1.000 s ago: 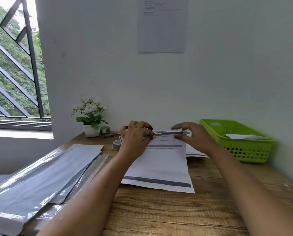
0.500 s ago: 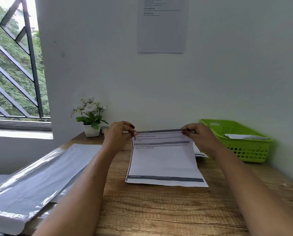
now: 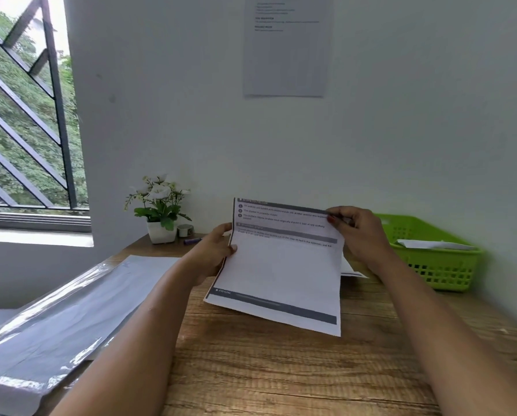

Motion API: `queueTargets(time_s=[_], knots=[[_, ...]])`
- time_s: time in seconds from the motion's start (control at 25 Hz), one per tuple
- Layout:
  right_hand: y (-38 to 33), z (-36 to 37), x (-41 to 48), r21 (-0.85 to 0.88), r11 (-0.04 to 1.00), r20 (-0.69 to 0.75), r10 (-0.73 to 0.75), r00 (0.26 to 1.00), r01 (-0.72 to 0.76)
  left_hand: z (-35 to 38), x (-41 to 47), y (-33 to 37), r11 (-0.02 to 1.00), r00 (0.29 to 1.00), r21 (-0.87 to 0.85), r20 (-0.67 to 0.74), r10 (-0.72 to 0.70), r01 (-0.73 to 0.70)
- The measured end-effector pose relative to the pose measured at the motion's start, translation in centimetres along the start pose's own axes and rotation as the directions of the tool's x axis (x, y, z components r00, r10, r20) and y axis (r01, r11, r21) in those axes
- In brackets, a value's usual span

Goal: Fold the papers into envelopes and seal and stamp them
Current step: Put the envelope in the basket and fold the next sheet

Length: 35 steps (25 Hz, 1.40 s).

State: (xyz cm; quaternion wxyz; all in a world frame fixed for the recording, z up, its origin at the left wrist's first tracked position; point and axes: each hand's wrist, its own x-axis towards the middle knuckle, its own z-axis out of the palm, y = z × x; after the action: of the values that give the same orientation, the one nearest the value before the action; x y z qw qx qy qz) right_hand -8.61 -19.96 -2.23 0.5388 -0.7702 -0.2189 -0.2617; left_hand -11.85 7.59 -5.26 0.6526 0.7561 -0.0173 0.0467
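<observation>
Currently, the wooden table carries all work items. A stack of grey plastic mailing bags lies along its left side, probably staged within reach as the envelopes for later steps. The printed sheet is held above the table centre, tilted with its top edge raised toward the wall and its lower edge close to the tabletop; whether that edge touches the wood cannot be determined. This attitude suits inspection or alignment before a fold, and no fold is visible yet.

A green plastic basket stands at the right rear against the wall. It contains at least one white paper item; its type is unclear. More paper lies flat under the right forearm.

The left hand is closed on the sheet's left edge, thumb on the printed face. The right hand pinches the top right corner between thumb and fingers.

A small potted plant, a tape roll and a pen sit at the left rear.
</observation>
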Motion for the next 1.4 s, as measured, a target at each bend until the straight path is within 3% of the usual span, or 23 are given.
queueTargets(time_s=[0.12,0.2,0.28,0.48,0.64,0.76,0.92,1.04,1.32,1.4], knots=[[-0.1,0.1,-0.1,0.055,0.996,0.198,0.061,0.978,-0.074,-0.5,0.3,-0.3,0.998,0.997,-0.011,-0.055,0.060,-0.061],[-0.3,0.2,-0.5,0.039,0.990,0.372,0.113,0.921,-0.137,-0.6,0.3,-0.4,0.997,0.994,0.025,-0.082,0.078,-0.076],[-0.7,0.4,-0.7,0.031,0.981,0.443,0.160,0.882,-0.193,-0.6,0.1,-0.1,0.998,0.993,-0.039,-0.111,0.046,-0.051],[0.5,0.6,-0.4,0.031,0.946,0.277,0.302,0.912,-0.323,0.0,-0.6,0.5,0.967,0.994,-0.252,-0.108,0.013,-0.040],[1.2,0.3,-0.9,0.079,0.885,0.388,0.396,0.832,-0.458,0.3,-0.7,0.9,0.916,0.991,-0.398,-0.136,-0.006,-0.049],[0.6,0.5,-0.9,0.156,0.899,0.334,0.341,0.879,-0.408,0.0,-0.7,1.1,0.831,0.993,-0.557,-0.101,-0.067,0.000],[0.8,0.6,-0.8,0.176,0.915,0.253,0.316,0.915,-0.364,-0.3,-0.4,0.8,0.907,1.000,-0.420,0.017,-0.021,0.026],[1.0,0.2,-0.7,0.171,0.910,0.244,0.332,0.911,-0.377,-0.3,0.0,0.2,0.925,1.000,-0.380,0.007,0.029,-0.024],[1.1,0.0,-0.3,0.405,0.767,0.263,0.423,0.867,-0.497,-0.1,-0.2,0.6,0.858,0.998,-0.512,-0.002,-0.056,0.047],[1.1,0.1,-0.3,0.415,0.723,0.300,0.464,0.834,-0.551,-0.3,0.0,0.5,0.787,0.995,-0.615,-0.025,-0.094,0.059]])
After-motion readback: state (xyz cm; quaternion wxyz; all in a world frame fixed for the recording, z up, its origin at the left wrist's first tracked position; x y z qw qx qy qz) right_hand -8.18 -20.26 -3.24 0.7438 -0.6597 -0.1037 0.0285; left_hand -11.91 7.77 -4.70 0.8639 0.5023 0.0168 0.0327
